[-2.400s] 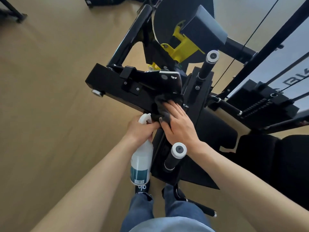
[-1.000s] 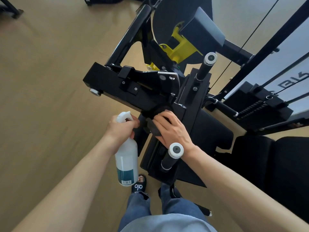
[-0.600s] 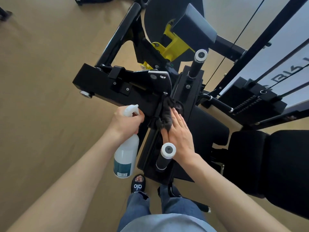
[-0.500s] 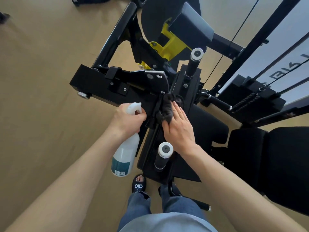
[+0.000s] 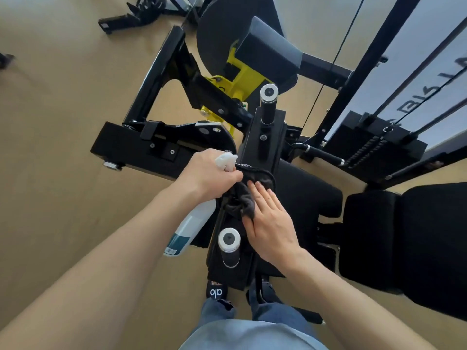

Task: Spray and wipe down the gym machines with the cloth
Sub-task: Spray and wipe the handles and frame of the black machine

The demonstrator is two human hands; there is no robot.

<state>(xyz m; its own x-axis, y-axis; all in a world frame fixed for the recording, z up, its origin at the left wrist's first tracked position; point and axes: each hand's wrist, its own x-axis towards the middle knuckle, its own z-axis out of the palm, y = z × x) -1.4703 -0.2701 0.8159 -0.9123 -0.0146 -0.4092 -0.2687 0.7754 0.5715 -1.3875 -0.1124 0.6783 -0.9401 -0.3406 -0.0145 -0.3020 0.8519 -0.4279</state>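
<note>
Floor (image 5: 50, 147): tan, smooth. Standing on it: black gym machine (image 5: 161, 150) beyond the left hand (image 5: 209, 175); black sandal (image 5: 216, 290) below both hands; dark equipment (image 5: 126, 16) far beyond.

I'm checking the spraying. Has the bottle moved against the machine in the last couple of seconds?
Yes. The left hand has lifted the bottle up the frame, nozzle now beside the cloth, farther past the near roller.

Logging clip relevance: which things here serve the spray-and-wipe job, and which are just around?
In use: spray bottle in left hand; dark cloth under right hand; black machine frame.
Bystanders: floor equipment; weight stack; seat pad.
</note>
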